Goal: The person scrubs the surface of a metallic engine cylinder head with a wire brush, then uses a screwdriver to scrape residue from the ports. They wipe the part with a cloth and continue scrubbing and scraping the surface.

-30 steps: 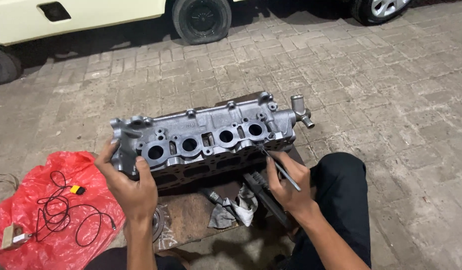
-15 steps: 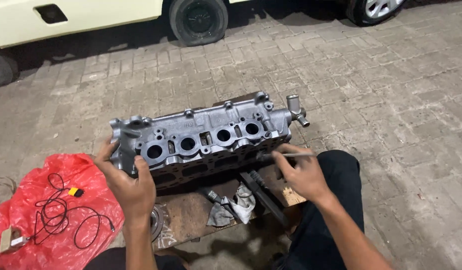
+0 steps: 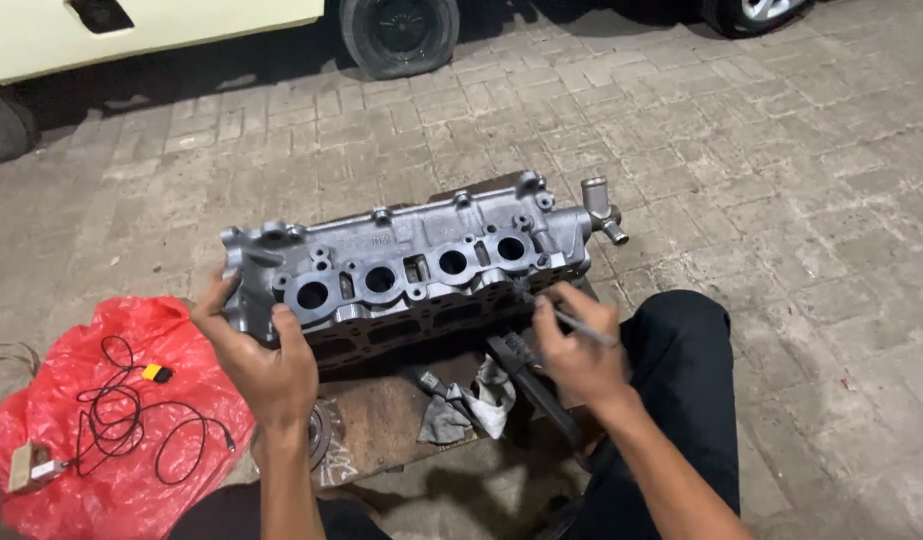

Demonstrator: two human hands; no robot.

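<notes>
Two parked cars edge the brick paving; nearer, a grey cylinder head (image 3: 412,262) stands on a board — left hand (image 3: 260,352) grasping its end, right hand (image 3: 574,345) clenched around a thin tool (image 3: 567,320) touching its face.

The cylinder head (image 3: 412,265) is a long grey metal casting with four round ports in a row along its upward face and small bolt holes around them. It lies in the middle of the frame, slanting from the lower left up to the right, where a short pipe stub sticks out. It rests on a rusty board. The thin tool (image 3: 567,320) is a slim metal rod, lying just under the head's right half, its tip touching the lower edge of the casting.
</notes>
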